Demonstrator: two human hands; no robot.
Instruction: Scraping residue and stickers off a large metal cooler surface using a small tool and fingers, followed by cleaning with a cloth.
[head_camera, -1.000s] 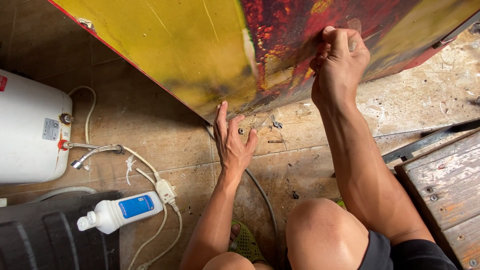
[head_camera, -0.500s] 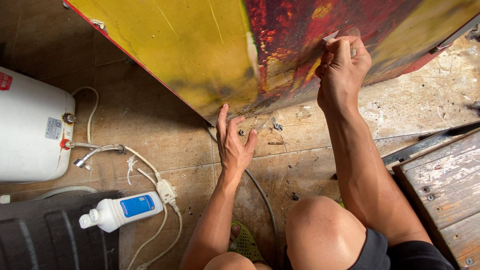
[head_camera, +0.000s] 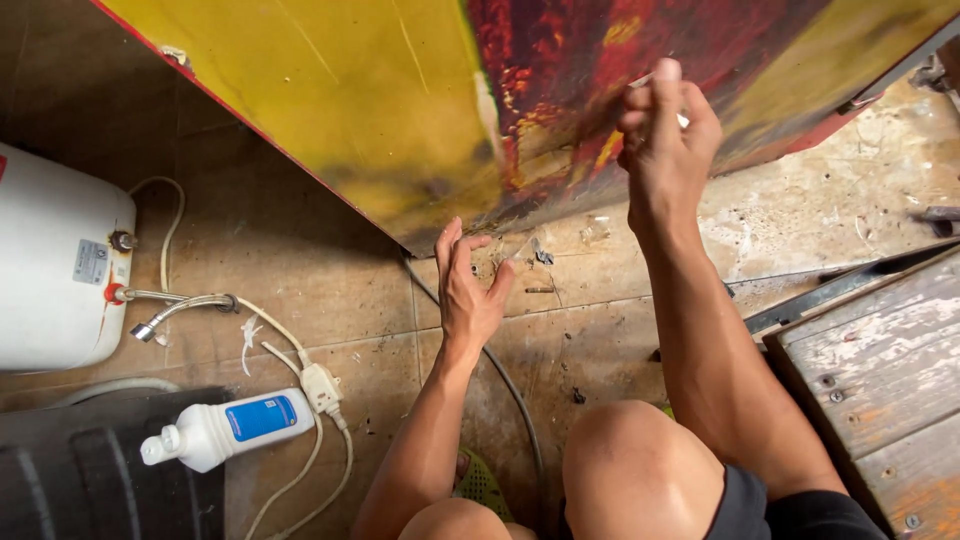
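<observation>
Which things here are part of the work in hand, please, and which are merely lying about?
In use: right hand holding a small pale tool against the red and yellow panel; left hand at the panel's lower edge.
Lying about: white water heater, white bottle, cable, wooden boards.

The left hand (head_camera: 468, 290) is stretched forward and low, fingers spread and slightly curled, palm turned down, forearm running straight back toward the body. The right hand (head_camera: 665, 150) is raised higher, fingers pinched together, wrist bent, its arm passing above a bare bent knee.

Two hands (head_camera: 470, 290), one bottle (head_camera: 228, 428)
</observation>
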